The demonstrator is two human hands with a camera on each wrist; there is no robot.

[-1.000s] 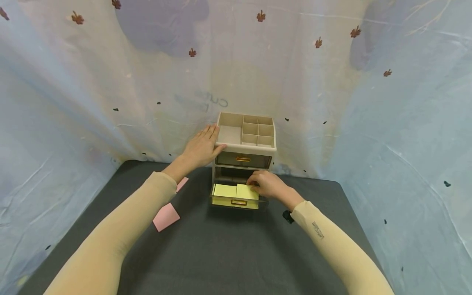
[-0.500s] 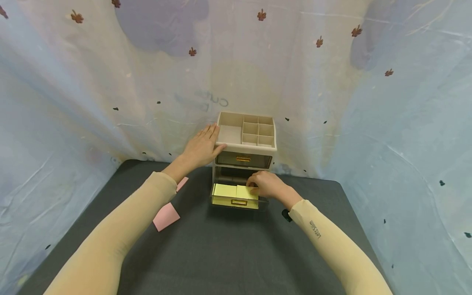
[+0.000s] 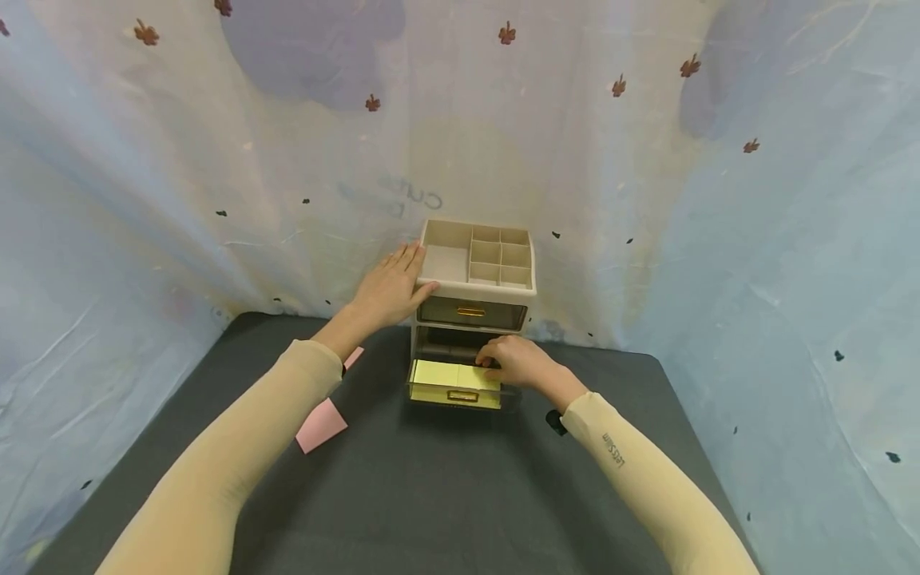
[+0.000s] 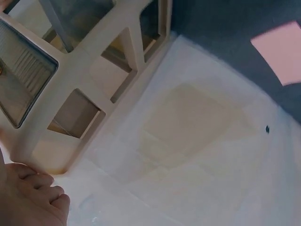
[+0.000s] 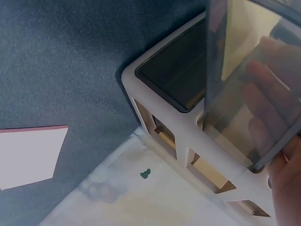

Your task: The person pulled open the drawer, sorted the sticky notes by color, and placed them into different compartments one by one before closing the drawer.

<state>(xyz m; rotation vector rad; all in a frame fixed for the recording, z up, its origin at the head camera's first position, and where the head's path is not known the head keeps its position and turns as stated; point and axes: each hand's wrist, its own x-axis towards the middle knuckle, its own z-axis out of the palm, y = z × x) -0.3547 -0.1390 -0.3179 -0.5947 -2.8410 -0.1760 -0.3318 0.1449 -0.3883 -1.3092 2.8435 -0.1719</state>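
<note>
In the head view, a cream desktop organizer (image 3: 476, 291) stands at the back of the table with a see-through drawer (image 3: 507, 398) pulled out. Two yellow sticky-note pads, the left one (image 3: 434, 373) and the right one (image 3: 470, 378), lie side by side in it. My right hand (image 3: 522, 365) reaches into the drawer from the right, its fingertips touching the right pad. The right wrist view shows these fingers (image 5: 263, 96) through the drawer's clear wall, with the thumb hidden. My left hand (image 3: 388, 289) rests flat on the organizer's top left edge, fingers straight.
A pink sticky-note pad (image 3: 321, 426) lies left of the organizer, and another pink piece (image 3: 354, 357) is partly behind my left forearm. In the right wrist view, a pale pad with a pink edge (image 5: 33, 157) lies on the dark cloth. A patterned curtain (image 3: 589, 200) hangs behind.
The right yellow pad has sunk lower into the drawer, level with the left one. My right hand has barely shifted, and my left hand has stayed on the organizer.
</note>
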